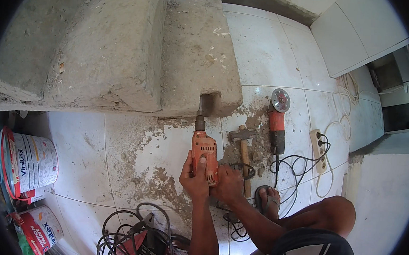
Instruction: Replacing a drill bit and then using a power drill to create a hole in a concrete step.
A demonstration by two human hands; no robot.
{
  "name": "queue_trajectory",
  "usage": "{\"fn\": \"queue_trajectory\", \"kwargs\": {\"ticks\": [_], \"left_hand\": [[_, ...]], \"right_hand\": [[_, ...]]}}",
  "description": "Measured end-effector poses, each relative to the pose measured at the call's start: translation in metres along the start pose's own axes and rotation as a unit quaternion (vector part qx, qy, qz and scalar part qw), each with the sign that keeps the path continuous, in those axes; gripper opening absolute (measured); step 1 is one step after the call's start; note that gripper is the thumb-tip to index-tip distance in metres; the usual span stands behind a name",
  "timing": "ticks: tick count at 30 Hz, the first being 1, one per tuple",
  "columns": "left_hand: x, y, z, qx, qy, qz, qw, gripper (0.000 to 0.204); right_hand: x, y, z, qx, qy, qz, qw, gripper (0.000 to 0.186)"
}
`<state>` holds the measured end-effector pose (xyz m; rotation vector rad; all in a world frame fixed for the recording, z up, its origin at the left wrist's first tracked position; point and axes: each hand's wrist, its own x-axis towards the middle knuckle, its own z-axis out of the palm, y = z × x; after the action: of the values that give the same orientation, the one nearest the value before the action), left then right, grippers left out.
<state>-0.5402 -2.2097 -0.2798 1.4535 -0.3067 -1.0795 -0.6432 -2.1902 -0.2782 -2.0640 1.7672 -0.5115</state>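
Note:
An orange-red power drill (205,149) points away from me, with its dark chuck (200,123) at the edge of a square notch (210,103) in the concrete step (200,56). The bit reaches into the notch; its tip is hard to make out. My left hand (196,176) is closed around the drill's body, thumb lying on top. Around the rear end of the drill, my right hand (229,183) is closed, hiding the handle. Just right of the drill, a hammer (245,151) with a wooden handle lies on the floor.
An angle grinder (277,123) lies to the right, its cord running toward a white power strip (317,149). Concrete rubble (162,188) covers part of the tiles. Tangled black cables (111,234) surround a red tool at lower left. Paint buckets (36,163) stand at the left.

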Motion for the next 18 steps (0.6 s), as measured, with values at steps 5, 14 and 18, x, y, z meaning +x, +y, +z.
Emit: {"fn": "queue_trajectory", "kwargs": {"ticks": [5, 14, 18], "left_hand": [[-0.001, -0.004, 0.002, 0.008, -0.012, 0.014, 1.000, 0.050], [0.000, -0.005, 0.006, 0.003, -0.005, 0.020, 1.000, 0.050], [-0.002, -0.004, 0.006, 0.008, -0.007, 0.015, 1.000, 0.050]], "right_hand": [[-0.003, 0.007, 0.008, -0.024, 0.001, 0.015, 1.000, 0.040], [0.003, 0.003, 0.000, -0.032, -0.008, 0.017, 0.999, 0.041], [0.002, 0.005, -0.001, -0.029, -0.028, 0.027, 0.999, 0.041]]}}
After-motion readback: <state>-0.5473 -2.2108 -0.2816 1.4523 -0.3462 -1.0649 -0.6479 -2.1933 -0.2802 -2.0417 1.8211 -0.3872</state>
